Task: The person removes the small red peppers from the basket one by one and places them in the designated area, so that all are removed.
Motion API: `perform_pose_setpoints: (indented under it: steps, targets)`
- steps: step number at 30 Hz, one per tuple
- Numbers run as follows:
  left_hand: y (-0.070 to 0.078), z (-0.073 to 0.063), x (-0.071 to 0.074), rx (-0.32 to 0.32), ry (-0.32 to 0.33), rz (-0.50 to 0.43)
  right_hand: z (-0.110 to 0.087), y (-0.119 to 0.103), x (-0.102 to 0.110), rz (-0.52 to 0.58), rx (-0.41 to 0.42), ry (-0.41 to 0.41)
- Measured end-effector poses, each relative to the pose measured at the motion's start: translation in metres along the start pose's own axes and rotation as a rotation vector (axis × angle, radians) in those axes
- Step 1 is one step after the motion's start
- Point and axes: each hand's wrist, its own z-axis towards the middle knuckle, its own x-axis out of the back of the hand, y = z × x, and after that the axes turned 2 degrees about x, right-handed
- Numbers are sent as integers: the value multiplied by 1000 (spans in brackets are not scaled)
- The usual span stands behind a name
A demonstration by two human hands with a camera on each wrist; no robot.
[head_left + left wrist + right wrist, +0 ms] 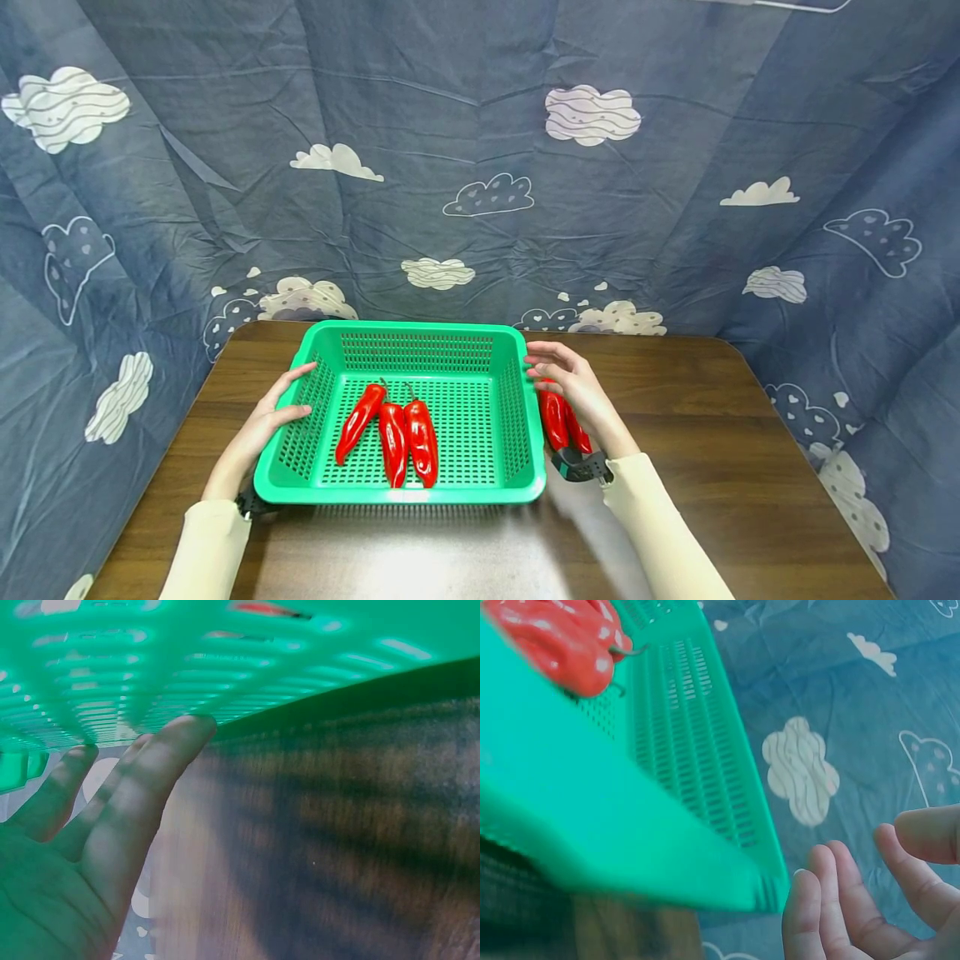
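A green plastic basket (341, 495) with slotted walls stands on the table, and three long red peppers (363, 423) with dark stems lie inside it. My left hand (258, 423) is at the basket's left side, with thumb and index finger over the rim. In the left wrist view its extended fingers (142, 787) reach up against the slotted green wall. My right hand (573, 383) is beside the right rim, holding nothing. Its fingers are spread and slightly bent, just outside the basket's corner in the right wrist view. Beneath that hand more red peppers (553, 419) lie on the table, partly hidden by it.
The brown wooden table (697, 483) extends right of the basket and in front of it. A grey-blue curtain (420, 100) with cloud prints hangs behind and along both sides. Each wrist wears a dark strap (581, 467).
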Motion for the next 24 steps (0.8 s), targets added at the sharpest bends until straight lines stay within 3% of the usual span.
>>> perform_pose_setpoints:
  steps: [7,24]
  targets:
    - [0,0,1,-13,9,27,2,-4,-13,-2,-6,-41]
    - [-1,0,0,30,-4,-33,9,-4,-38,-10,-5,-103]
